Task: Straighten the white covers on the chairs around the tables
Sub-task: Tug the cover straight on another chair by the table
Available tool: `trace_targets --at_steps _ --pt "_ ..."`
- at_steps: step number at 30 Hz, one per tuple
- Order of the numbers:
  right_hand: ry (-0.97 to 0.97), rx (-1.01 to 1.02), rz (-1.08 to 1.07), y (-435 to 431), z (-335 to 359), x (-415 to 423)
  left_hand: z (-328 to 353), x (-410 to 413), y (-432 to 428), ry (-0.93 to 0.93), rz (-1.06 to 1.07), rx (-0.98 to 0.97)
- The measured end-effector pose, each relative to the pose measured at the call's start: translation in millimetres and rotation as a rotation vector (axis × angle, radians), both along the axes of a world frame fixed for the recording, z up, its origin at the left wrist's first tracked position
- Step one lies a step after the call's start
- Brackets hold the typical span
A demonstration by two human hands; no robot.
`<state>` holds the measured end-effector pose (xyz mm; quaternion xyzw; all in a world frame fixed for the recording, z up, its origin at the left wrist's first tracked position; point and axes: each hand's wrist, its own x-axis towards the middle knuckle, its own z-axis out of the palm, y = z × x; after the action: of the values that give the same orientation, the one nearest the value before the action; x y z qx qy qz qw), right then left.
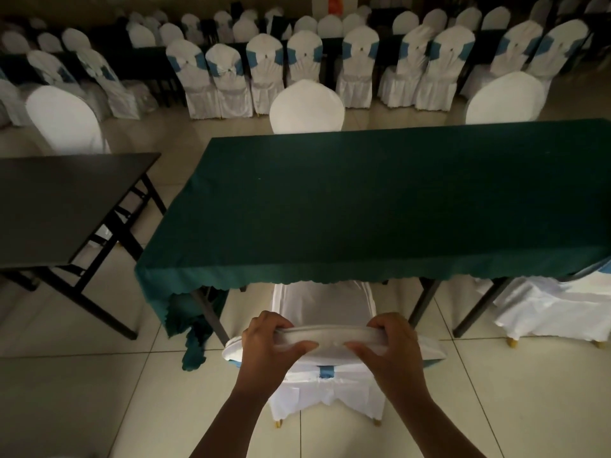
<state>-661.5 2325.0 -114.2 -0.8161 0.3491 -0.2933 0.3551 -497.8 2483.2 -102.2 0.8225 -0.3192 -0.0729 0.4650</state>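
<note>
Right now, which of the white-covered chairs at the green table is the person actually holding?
The near-side chair, pushed under the green table: left hand and right hand both grip the top of its backrest. The chairs across the table and the one at right stand untouched.

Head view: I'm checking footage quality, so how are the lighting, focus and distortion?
Head view: dim overall, the green tablecloth nearly black; both hands gripping the chair cover are reasonably sharp; far chair rows look soft; wide-angle bending curves the table edges.
</note>
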Motion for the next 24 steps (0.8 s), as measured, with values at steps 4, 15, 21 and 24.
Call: trace_targets --at_steps 4,15,21,24 --pt "0.001 0.014 0.031 -37 -3 35 1 31 -32 -0.03 0.032 0.01" --pt "0.0 -0.046 0.045 -87 -8 99 -1 92 -80 -0.064 0.071 0.037" --pt "0.03 -0.054 0.044 -103 -9 128 -4 124 -96 -0.044 0.065 0.027" --pt "0.052 -0.039 0.057 -114 -9 143 -5 141 -106 -0.052 0.051 0.006"
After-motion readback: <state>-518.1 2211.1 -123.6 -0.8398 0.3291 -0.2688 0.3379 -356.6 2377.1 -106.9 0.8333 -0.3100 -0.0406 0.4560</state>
